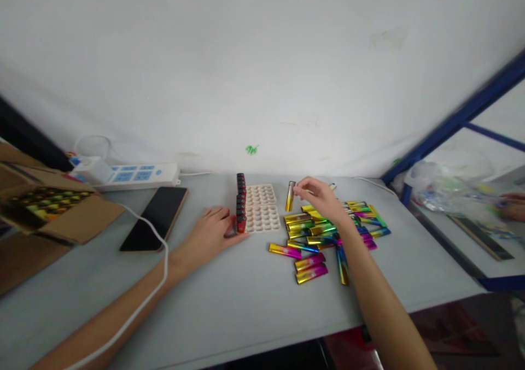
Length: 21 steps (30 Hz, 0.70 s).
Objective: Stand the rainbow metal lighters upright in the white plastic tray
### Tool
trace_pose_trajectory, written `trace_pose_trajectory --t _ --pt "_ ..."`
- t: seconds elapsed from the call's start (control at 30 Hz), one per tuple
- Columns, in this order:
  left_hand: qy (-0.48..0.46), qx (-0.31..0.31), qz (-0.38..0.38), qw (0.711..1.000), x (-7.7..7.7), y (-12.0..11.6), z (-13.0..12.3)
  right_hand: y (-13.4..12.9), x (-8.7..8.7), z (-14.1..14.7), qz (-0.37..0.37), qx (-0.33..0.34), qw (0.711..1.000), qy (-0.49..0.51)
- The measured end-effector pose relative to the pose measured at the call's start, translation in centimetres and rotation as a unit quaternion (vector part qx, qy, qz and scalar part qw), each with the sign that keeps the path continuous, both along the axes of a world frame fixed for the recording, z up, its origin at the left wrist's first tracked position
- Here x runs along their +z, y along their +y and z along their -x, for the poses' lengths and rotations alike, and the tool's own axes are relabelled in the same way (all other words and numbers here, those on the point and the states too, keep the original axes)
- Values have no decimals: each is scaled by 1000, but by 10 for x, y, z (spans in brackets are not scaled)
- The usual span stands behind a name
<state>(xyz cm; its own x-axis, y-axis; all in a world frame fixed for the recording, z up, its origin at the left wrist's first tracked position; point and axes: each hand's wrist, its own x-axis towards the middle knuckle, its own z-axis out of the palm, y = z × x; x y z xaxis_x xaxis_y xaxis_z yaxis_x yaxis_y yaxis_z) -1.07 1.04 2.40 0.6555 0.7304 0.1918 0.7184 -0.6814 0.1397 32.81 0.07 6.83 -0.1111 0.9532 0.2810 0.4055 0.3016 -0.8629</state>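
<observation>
A white tray (pixel 263 209) with rows of round holes lies mid-table, and a row of red lighters with black tops (pixel 241 203) stands upright along its left edge. My left hand (pixel 213 228) rests beside that row, thumb and forefinger apart at its near end, holding nothing. Right of the tray, my right hand (pixel 318 195) pinches a shiny gold-coloured metallic sleeve (pixel 290 196), held upright between its fingertips. Under and around my right forearm lies a loose pile of metallic sleeves (pixel 324 230) in yellow, green, blue and magenta.
A black phone (pixel 156 218), a white power strip (pixel 139 175) and an open cardboard box (pixel 96 217) are on the left. A white cable crosses my left forearm. At right stand a blue metal frame (pixel 451 124) and plastic bags (pixel 435 187), with another person's hand (pixel 513 206) beyond.
</observation>
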Motion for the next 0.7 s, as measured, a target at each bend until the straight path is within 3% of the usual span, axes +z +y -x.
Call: trace_pose_trajectory --t 0.13,0.27,0.4,0.57,0.7 --pt "-1 1 2 1000 1 0 0 8 -4 18 -1 -5 1000 20" --pt "-14 0 7 1000 2 -1 0 9 -5 22 -23 -49 992 -115" --pt "-37 6 7 999 0 -2 0 6 -4 31 16 -2 967 -253" --pt "-35 3 7 999 -1 -1 0 14 -8 55 67 -32 940 -334" --pt "-20 5 6 1000 0 -2 0 20 -7 58 48 -57 925 -372"
